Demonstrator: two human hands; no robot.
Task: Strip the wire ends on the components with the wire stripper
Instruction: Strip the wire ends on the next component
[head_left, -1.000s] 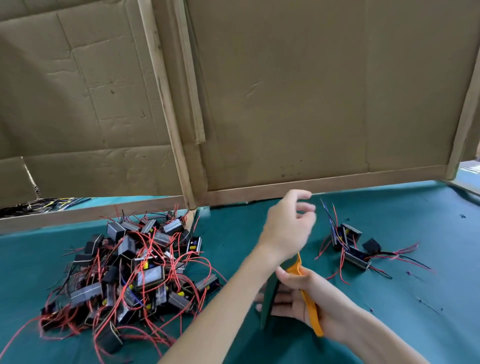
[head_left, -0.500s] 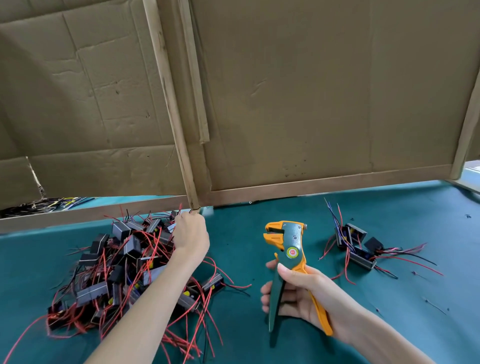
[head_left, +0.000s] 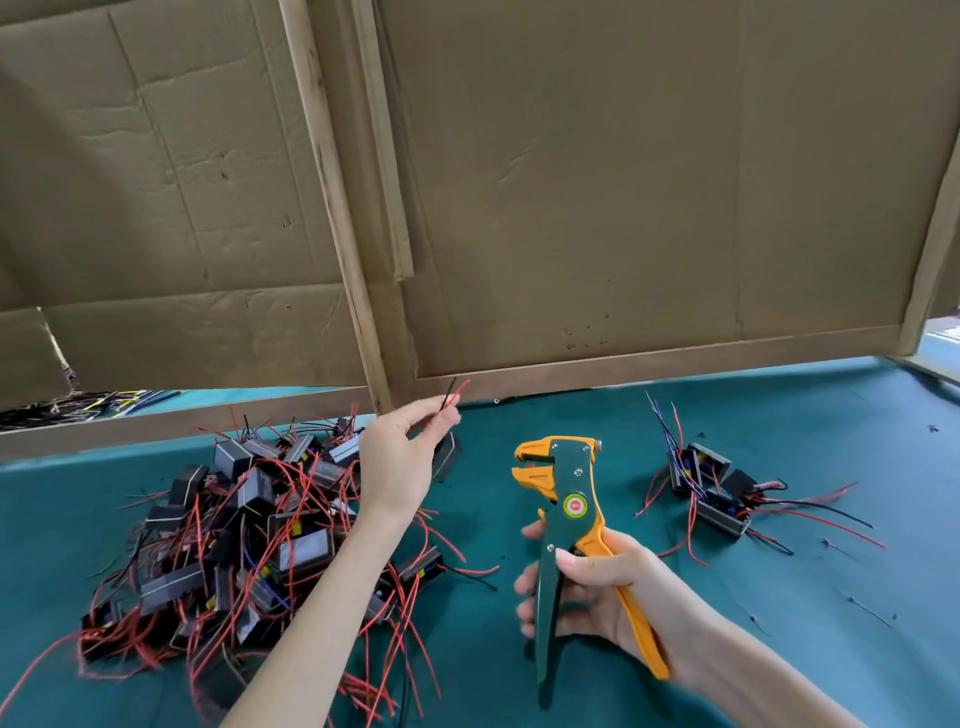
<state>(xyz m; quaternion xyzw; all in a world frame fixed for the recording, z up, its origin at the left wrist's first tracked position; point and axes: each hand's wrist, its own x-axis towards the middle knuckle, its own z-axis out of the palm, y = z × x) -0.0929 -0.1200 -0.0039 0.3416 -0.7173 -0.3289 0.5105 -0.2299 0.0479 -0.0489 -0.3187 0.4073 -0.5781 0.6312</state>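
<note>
My right hand (head_left: 613, 587) grips the handles of a green and orange wire stripper (head_left: 569, 512), held upright with its orange jaws pointing left. My left hand (head_left: 400, 457) pinches a red and a black wire end (head_left: 451, 399) of a small black component (head_left: 445, 457) that hangs just behind the fingers, above the table. The wire tips stick up past my fingertips, to the left of the stripper jaws and apart from them. A big pile of black components with red wires (head_left: 249, 530) lies at the left under my left forearm.
A smaller group of components with red, black and blue wires (head_left: 711, 488) lies at the right on the teal table cover (head_left: 831, 597). Cardboard panels in wooden frames (head_left: 623, 208) wall off the back. Small wire scraps (head_left: 867, 608) dot the right side.
My left hand has lifted out of the pile and moved right with one component's wires pinched. The stripper in my right hand has stayed nearly in place.
</note>
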